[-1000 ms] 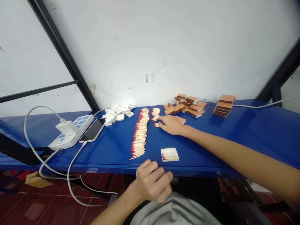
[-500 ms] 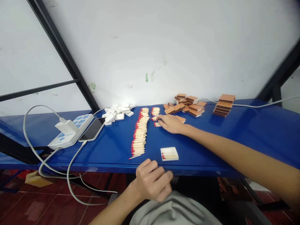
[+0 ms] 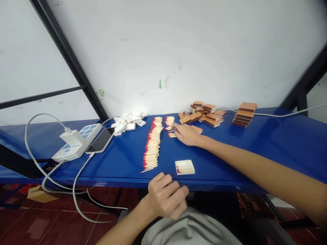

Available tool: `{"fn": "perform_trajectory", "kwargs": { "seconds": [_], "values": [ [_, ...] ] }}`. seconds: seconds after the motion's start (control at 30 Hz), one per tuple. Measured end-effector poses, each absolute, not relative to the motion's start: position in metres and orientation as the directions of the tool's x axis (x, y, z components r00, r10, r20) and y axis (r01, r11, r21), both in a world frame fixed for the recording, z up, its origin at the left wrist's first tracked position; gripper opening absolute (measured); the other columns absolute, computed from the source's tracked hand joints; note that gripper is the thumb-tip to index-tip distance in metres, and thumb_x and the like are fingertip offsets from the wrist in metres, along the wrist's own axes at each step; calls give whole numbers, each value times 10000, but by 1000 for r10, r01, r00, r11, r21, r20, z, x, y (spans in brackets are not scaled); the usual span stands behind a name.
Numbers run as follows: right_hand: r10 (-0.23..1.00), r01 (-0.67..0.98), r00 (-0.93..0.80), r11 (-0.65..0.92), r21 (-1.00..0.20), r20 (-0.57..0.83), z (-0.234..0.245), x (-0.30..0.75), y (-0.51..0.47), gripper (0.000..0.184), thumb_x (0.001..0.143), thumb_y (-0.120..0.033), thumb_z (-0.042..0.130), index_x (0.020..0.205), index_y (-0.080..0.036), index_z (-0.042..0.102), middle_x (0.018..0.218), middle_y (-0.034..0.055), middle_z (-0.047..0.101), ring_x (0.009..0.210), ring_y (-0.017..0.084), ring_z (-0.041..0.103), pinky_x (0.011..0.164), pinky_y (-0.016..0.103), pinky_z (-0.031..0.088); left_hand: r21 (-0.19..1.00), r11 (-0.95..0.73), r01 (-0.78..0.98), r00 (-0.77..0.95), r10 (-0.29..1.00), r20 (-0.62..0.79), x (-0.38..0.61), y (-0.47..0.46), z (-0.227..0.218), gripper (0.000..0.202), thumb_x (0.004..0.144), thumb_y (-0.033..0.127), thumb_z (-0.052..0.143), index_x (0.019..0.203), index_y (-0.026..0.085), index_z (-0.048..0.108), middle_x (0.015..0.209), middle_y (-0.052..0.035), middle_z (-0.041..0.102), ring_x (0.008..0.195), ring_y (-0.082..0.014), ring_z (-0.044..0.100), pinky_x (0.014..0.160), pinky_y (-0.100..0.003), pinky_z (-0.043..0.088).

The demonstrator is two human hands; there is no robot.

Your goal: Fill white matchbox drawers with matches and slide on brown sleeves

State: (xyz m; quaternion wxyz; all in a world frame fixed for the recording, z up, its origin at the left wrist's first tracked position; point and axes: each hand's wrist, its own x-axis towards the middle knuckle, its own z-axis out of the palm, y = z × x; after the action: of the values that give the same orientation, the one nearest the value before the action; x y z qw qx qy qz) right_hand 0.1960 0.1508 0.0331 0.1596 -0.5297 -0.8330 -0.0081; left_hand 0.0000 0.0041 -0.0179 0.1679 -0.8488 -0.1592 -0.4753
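My right hand reaches to the small group of red-headed matches, its thumb and finger pinched on a match there. Left of this group runs a long row of matches with red heads to the left. My left hand is curled in a loose fist just off the table's front edge, with nothing visible in it. Between the two hands, near the edge, lies an open white matchbox tray with a few matches along its front side.
White trays lie heaped at the back left. Brown matchboxes are piled behind my right hand, and several stand stacked farther right. A phone and a power strip with cables occupy the blue table's left.
My right fingers have shifted slightly at the small match group, and a match now shows tilted at the fingertips. My left hand and the tray have stayed put.
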Motion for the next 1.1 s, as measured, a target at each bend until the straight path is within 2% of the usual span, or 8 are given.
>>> {"fn": "perform_trajectory", "kwargs": {
  "seconds": [0.2,0.5,0.73,0.93,1.1],
  "values": [
    [875,881,-389,444,-161,287,35,195,149,279,983,-213,360,1086,-197,619,968,74,724,888,227,664,694,288,381,-130,-892,433,502,118,857,0,3,-18,188,678,96,508,778,192,634,507,31,482,507,-142,330,526,-325,224],
    [883,885,-380,434,-168,277,37,194,147,335,978,-219,371,1147,-208,660,1031,65,741,922,222,667,741,288,401,-128,-894,430,497,116,860,0,4,-18,176,687,97,508,780,196,620,501,36,468,511,-138,315,538,-325,196],
    [870,864,-394,460,-203,297,37,194,148,338,955,-188,387,1045,-194,713,987,53,755,914,213,671,793,285,417,-125,-893,432,501,122,857,0,3,-17,179,675,91,511,762,196,626,500,35,462,508,-141,314,533,-322,205],
    [849,837,-432,503,-214,306,36,195,149,360,953,-178,390,1097,-208,718,1067,40,755,964,209,677,842,285,431,-131,-891,434,502,118,857,0,3,-18,178,675,99,505,759,194,630,503,33,465,507,-143,318,520,-327,207],
    [865,870,-402,463,-169,301,37,194,147,396,964,-200,384,1239,-207,668,1106,70,746,984,231,672,825,306,437,-134,-889,438,498,116,859,0,3,-17,183,672,95,509,765,197,630,503,35,469,509,-142,321,521,-329,206]
  ]
}}
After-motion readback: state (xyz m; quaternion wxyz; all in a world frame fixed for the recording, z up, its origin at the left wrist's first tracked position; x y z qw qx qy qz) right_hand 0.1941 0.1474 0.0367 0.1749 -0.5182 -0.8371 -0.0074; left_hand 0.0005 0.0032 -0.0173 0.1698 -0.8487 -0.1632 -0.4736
